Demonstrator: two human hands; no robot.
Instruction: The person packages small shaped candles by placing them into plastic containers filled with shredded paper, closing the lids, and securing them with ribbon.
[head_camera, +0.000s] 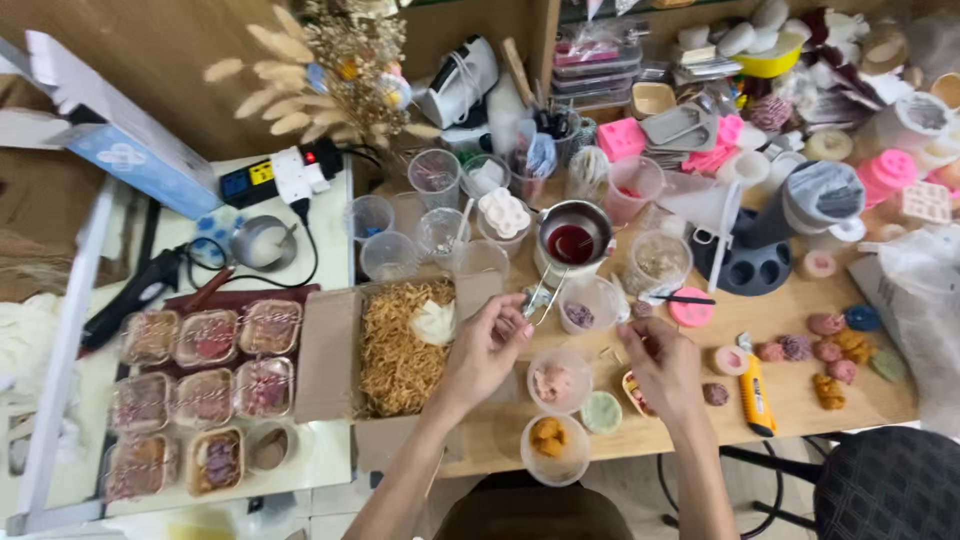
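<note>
Head view, L to R: far left, white frame and a blue-white box (130, 155), then a black glue gun (135, 290) and rows of small clear tubs (205, 385) w/ pinkish fillings on a white side surface. Next, an open cardboard box (395, 345) of tan shredded filler w/ a white shell-shaped piece (435, 322) lying in it. Left hand (487, 350) sits just right of the box, fingers pinched together on a thin wire handle (537, 298) that seems to belong to the small metal pot (573, 240) of dark red liquid standing just behind; exact grip hard to tell. Right hand (660, 365) is apart from the left, fingers curled loosely, nothing clearly in it; below and between the hands are small cups (555, 410) of pink, green and orange pieces. Further right: yellow utility knife (755, 385), scattered small coloured shapes (840, 345), dark stand (755, 265). Risks, as I judge: tugging the wire could tip the pot and spill red liquid over nearby cups and the filler box; crowded plastic cups close by could get knocked; knife lies near the right forearm. Surface: wooden counter (800, 400), v. cluttered; back edge stacked w/ moulds, containers, dried grasses (330, 70), a power strip (280, 175). Dark stool at lower right, tiled floor below.
</note>
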